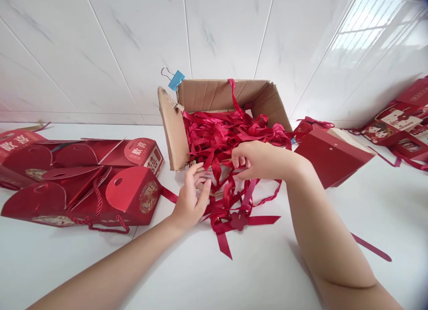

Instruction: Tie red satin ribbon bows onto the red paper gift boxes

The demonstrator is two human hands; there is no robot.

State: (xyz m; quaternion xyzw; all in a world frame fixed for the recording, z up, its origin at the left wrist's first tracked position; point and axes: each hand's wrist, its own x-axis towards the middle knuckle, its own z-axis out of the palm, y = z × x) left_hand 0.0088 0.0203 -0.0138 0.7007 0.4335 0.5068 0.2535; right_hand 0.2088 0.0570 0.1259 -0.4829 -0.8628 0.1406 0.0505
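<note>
A brown cardboard box [174, 131] lies on its side on the white floor, spilling a tangle of dark red ribbons [217, 136]. My right hand [264, 160] is curled at the box mouth, its fingers pinching ribbon strands. My left hand [192, 198] sits just left of it with fingers loosely spread, touching ribbons at the edge of the pile. A red ribbon bow [239, 221] with a small flower-shaped charm lies on the floor below my hands.
Red gift boxes [130, 194] with rope handles lie flat at left. A red box [331, 156] rests right of the carton, with more red boxes [397, 127] at far right. A blue binder clip [175, 79] grips the carton flap. A white tiled wall stands behind.
</note>
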